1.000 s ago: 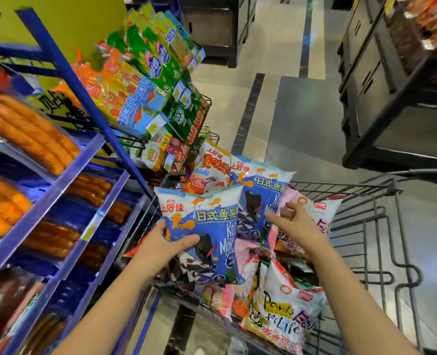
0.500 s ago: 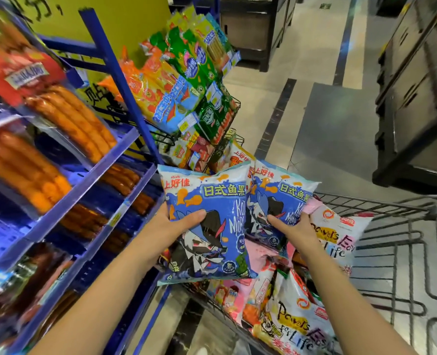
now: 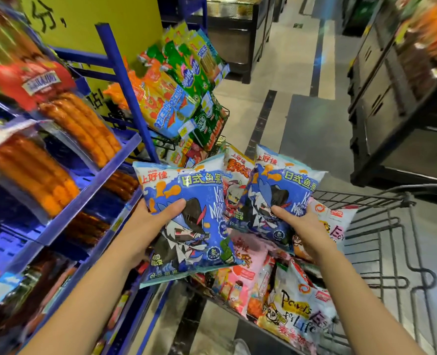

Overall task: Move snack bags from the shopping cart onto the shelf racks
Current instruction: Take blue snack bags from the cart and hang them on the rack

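Hands both loaded. Left hand [image 3: 148, 226] grips blue foil snack bag [image 3: 194, 242] with a cartoon figure print: thumb flat across the front face, other fingers behind the bag, hidden. Bag upright, slightly tilted, held over the near-left corner of grey wire shopping cart [image 3: 381, 226], just beside blue metal shelf rack [image 3: 91, 185], not on it.

Right hand [image 3: 304, 226] grips second blue foil snack bag [image 3: 284, 190], same print: thumb on the front, fingers wrapped round its right edge. Bag upright, above the cart load, to the right of the first. White-and-orange snack bag [image 3: 235, 172] shows in the gap between the two; cannot tell if the blue bags touch.

Cart load: white snack bags with black lettering [image 3: 296, 311], pink snack bags [image 3: 248, 262], piled up to the rim.

Shelf rack on the left has sloped tiers with clear packs of orange sausages [image 3: 81, 126], darker sausage packs lower down. Past its upright post, black wire basket stand [image 3: 223, 116] is stacked with green and orange snack packs [image 3: 176, 98]. Yellow sign board [image 3: 96, 21] stands behind the rack. Dark cabinets [image 3: 391, 111] line the right side across tiled floor [image 3: 240, 98].
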`<state>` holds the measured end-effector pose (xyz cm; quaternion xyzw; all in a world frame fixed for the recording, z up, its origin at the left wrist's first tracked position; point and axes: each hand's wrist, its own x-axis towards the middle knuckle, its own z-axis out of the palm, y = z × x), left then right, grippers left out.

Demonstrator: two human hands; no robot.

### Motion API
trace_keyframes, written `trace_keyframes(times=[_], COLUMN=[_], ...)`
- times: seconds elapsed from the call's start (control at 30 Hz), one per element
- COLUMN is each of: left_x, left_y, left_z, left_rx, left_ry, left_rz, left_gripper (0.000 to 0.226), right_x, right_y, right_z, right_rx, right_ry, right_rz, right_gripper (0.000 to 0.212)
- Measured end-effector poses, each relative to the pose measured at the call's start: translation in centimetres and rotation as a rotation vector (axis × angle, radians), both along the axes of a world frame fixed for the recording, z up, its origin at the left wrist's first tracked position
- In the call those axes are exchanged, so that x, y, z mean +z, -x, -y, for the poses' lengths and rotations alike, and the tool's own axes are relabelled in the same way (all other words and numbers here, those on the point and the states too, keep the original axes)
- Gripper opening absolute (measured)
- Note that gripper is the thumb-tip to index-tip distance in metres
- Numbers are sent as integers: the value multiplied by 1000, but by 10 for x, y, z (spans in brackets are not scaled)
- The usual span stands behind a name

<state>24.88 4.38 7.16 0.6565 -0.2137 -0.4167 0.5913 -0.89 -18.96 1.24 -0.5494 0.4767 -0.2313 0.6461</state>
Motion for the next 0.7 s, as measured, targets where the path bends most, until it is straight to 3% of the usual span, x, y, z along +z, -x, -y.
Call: trace_keyframes(times=[0.07, 0.13, 0.3, 0.43, 0.47, 0.57, 0.6, 0.7], left_x=[3, 4, 17, 30, 34, 47, 50, 56], left_y=[-6, -13, -15, -15, -12, 6, 13, 35], left_z=[-7, -15, -42, -74, -81, -101, -107, -131], left_rx=[7, 41, 17, 44, 61, 109, 140, 241], left_ry=[22, 21, 78, 85, 87, 86, 76, 40], left_rz=[8, -1, 6, 26, 30, 89, 101, 141], left_gripper=[67, 84, 62, 65, 66, 44, 38, 40], right_x=[17, 29, 43, 49, 48, 48, 50, 56], right_y=[1, 2, -3, -12, -14, -27, -32, -47], right_z=[-10, -21, -46, -57, -59, -65, -67, -71], right_rx=[27, 66, 166, 245, 280, 436, 474, 587], right_ry=[-63, -142, -175, -247, -269, -231, -220, -198], right_rz=[98, 189, 235, 251, 248, 210, 203, 224], right_gripper=[33, 31, 84, 40, 42, 99, 109, 101])
